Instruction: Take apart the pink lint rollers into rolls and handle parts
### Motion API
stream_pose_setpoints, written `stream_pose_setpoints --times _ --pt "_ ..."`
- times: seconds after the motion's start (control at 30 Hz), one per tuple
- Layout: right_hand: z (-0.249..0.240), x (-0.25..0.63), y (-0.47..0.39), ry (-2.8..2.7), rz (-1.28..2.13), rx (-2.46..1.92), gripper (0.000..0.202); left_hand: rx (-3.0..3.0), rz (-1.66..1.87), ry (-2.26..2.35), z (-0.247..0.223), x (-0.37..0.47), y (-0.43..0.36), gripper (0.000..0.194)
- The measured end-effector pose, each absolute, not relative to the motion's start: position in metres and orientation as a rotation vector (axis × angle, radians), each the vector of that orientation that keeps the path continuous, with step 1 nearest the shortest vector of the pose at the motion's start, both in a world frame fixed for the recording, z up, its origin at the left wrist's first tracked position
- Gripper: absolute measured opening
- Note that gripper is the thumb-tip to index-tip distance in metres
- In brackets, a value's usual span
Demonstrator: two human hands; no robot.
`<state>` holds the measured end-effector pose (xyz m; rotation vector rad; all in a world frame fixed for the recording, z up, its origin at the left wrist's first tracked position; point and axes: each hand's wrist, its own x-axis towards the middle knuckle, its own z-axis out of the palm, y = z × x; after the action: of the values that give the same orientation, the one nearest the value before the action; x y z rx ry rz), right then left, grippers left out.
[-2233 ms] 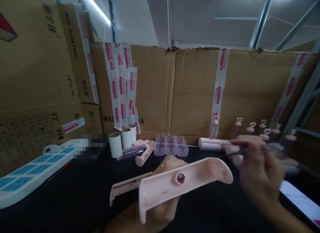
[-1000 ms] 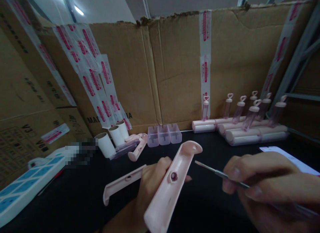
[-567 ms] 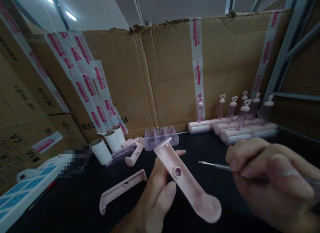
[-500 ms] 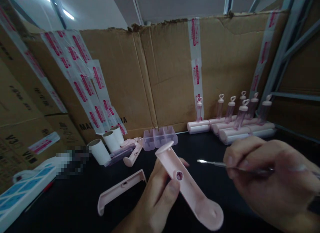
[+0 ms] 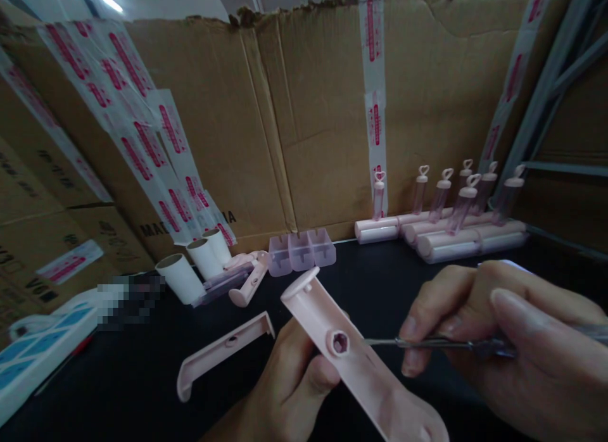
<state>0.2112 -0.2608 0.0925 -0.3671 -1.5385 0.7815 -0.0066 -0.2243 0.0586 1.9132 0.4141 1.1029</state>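
Observation:
My left hand is closed around a long pink plastic holder, its hollow side facing up and a round hole near its middle. In my right hand is a thin metal tool, gripped like a pen. Its tip is hidden at the edge of the pink holder, close to the hole; whether it touches cannot be told. A similar pink holder lies on the black table to the left of my left hand.
White paper tubes, another pink piece and a clear purple compartment box stand farther back. Pink roller assemblies with clear upright tubes sit at the back right. A power strip lies left. Cardboard walls the back.
My right hand has moved left, bringing the metal tool's tip to the held pink holder. The whole view has shifted slightly, with the background appearing higher.

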Motion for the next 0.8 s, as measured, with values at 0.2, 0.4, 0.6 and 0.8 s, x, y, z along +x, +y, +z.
stream_pose_setpoints --times 0.2,0.4,0.6,0.8 --pt "0.09 0.213 -0.256 -1.539 0.745 -0.38 0.026 1.97 1.145 0.444 0.056 -0.007 -0.225 0.041" --pt "0.094 0.209 -0.259 -1.595 0.693 -0.423 0.026 2.015 1.123 0.445 0.056 -0.009 -0.223 0.04" --pt "0.086 0.199 -0.258 -1.471 0.645 -0.429 0.026 2.046 1.122 0.435 0.055 -0.011 -0.223 0.043" --pt "0.086 0.201 -0.254 -1.481 0.692 -0.399 0.027 2.09 1.103 0.459 0.056 -0.01 -0.222 0.048"
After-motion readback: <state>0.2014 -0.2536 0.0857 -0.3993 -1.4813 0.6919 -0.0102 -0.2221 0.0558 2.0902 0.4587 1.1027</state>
